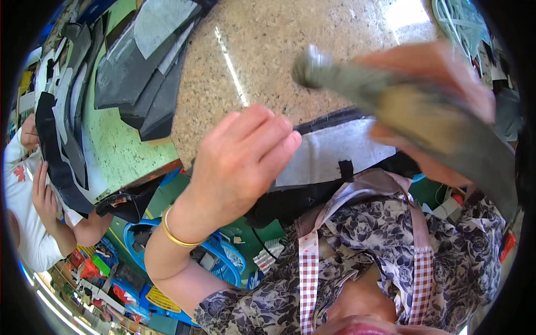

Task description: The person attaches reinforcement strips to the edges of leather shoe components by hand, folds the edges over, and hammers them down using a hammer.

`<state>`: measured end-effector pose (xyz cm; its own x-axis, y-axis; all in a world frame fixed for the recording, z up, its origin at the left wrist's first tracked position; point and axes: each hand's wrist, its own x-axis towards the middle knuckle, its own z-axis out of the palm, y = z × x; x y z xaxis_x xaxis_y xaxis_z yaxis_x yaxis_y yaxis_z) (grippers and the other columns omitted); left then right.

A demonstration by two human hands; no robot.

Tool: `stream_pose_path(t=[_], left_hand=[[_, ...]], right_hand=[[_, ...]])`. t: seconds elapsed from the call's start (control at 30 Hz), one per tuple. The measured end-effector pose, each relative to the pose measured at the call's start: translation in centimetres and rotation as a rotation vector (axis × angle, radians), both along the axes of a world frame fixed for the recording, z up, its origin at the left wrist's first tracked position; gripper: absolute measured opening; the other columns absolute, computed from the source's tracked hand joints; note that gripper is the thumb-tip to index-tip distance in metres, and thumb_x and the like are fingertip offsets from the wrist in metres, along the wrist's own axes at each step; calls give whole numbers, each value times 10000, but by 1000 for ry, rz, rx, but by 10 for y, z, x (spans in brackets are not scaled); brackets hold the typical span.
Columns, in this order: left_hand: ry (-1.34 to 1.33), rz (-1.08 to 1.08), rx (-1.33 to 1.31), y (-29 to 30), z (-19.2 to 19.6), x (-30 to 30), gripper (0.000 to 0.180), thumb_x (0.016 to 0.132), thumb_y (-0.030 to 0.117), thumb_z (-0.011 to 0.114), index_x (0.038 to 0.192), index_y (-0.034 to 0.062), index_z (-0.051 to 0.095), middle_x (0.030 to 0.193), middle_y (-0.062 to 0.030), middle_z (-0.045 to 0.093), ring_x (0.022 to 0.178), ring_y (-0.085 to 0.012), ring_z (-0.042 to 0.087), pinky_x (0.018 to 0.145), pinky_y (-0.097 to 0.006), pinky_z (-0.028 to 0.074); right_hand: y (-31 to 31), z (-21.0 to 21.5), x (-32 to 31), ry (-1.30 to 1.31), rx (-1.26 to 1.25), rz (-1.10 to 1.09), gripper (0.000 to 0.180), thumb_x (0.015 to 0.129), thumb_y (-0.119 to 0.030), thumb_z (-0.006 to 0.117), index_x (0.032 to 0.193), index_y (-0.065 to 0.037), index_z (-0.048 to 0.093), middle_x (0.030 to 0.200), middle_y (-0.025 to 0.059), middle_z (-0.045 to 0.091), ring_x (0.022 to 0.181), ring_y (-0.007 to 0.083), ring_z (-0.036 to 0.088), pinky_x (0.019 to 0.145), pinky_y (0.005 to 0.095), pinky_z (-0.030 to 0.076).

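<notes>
My right hand (446, 78), smeared by motion, is closed round a hammer (357, 86). The hammer's grey-green metal head is raised above the table, with a round face at its left end, a tan patch in the middle and a long tail to the right. My left hand (240, 159) has its fingers curled together over the edge of a black piece with white backing (329, 156). This piece lies along the near table edge and hangs toward my lap. A small black tab shows on its white side. My left thumb is hidden.
The speckled stone tabletop (268, 44) reflects light. At the left are stacked dark grey cut pieces (134, 78) on a green board (111, 145). Another person's hands (47, 195) touch a long black strip there. Blue baskets (223, 262) stand below; pale cords (458, 28) lie far right.
</notes>
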<state>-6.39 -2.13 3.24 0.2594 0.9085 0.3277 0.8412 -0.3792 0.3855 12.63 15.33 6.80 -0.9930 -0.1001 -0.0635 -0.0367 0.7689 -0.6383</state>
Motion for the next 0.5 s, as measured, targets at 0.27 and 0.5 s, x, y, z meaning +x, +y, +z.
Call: stream_pose_path(t=[0.27, 0.5], left_hand=[[-475, 154, -130, 10, -18, 25, 163, 764, 3, 706, 919, 53, 706, 848, -72, 617, 752, -240, 608, 644, -333, 499], [-281, 26, -122, 25, -26, 12, 114, 771, 75, 663, 873, 27, 667, 846, -62, 577, 800, -233, 578, 636, -346, 501]], right_hand=[[6, -21, 19, 336, -279, -392, 140, 868, -27, 645, 1007, -27, 659, 933, 108, 652, 753, 186, 670, 672, 289, 518], [15, -9, 25, -33, 41, -78, 285, 863, -88, 685, 1114, -3, 583, 841, 119, 622, 610, 292, 618, 554, 397, 474]])
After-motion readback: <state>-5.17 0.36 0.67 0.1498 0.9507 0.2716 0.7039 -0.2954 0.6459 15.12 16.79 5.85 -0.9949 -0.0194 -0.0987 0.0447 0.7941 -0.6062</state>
